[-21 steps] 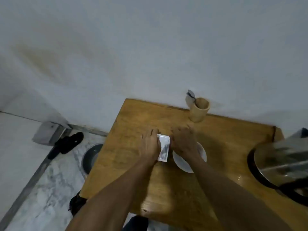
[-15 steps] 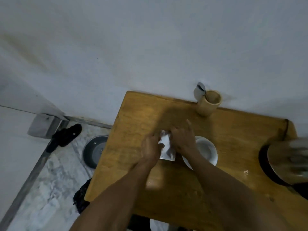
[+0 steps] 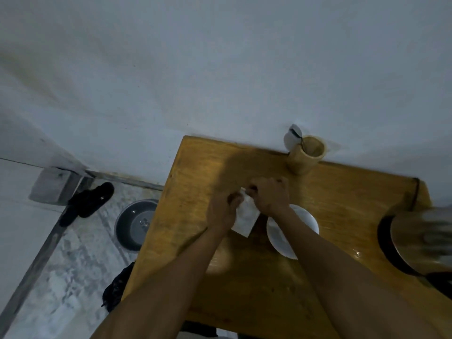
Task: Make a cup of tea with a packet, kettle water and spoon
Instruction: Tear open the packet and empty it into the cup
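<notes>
Both hands, left (image 3: 221, 211) and right (image 3: 270, 195), pinch the packet (image 3: 245, 218) above a wooden surface (image 3: 195, 172) against a white wall (image 3: 220, 69). A cup (image 3: 305, 223), a holder (image 3: 307, 155) and a blurred, probably metal kettle (image 3: 420, 238) stand there.

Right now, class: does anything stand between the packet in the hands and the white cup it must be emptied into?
Nothing visible does. Both hands, left hand and right hand, pinch the packet just left of the white cup, whose mouth is partly covered by the right forearm.

Wooden table (image 3: 342, 192) against the wall.
On it: white cup (image 3: 303, 221) centre, wooden holder (image 3: 305, 157) upper edge, kettle (image 3: 420, 241) right.
</notes>
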